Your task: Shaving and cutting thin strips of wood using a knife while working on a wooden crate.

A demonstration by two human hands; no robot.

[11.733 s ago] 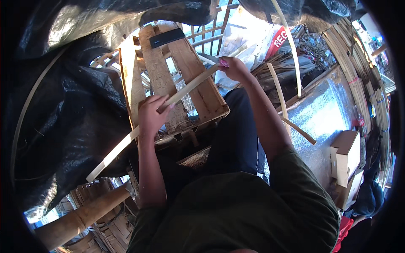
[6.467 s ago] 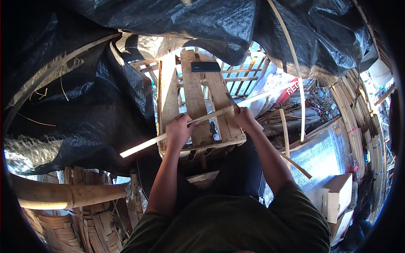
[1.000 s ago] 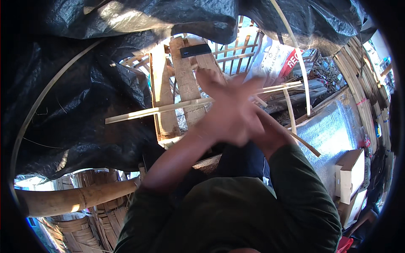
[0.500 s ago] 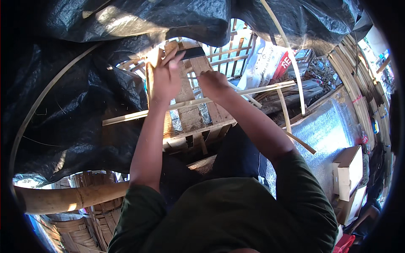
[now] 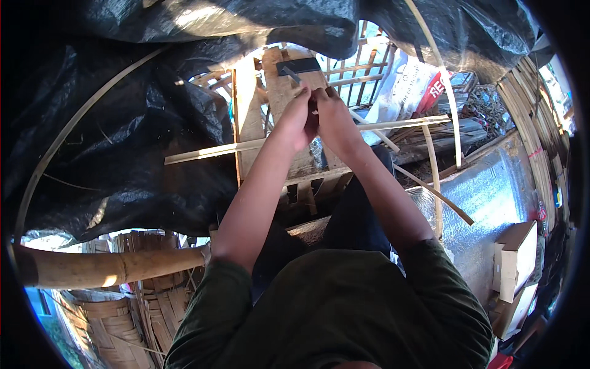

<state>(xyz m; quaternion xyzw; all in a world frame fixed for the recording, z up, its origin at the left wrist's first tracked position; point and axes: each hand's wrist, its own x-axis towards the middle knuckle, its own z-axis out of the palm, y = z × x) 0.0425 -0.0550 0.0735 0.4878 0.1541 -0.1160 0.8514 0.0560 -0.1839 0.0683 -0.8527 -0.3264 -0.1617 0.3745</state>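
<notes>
My left hand (image 5: 297, 122) and my right hand (image 5: 337, 123) are together over a slatted wooden stand, fingers curled and nearly touching. A narrow grey blade-like piece (image 5: 291, 75) juts forward from the fingertips; which hand grips it I cannot tell. Something small and pale shows between the hands, too hidden to name. Just beyond lies a flat black rectangular piece (image 5: 298, 66) on a wooden board (image 5: 270, 64). A long split bamboo strip (image 5: 212, 150) lies crosswise over the stand and passes behind my hands and wrists.
Black plastic sheeting (image 5: 135, 141) hangs at left and above, with a bent bamboo strip (image 5: 67, 138) along it. A thick bamboo pole (image 5: 117, 267) is at lower left. On the right are a white and red sack (image 5: 409, 86), a silvery sheet (image 5: 485, 187) and cardboard boxes (image 5: 516, 252).
My left hand, open with fingers spread before, has moved right and closed beside my right hand. The grey blade-like piece now shows at the fingertips. The whole view has shifted slightly.
</notes>
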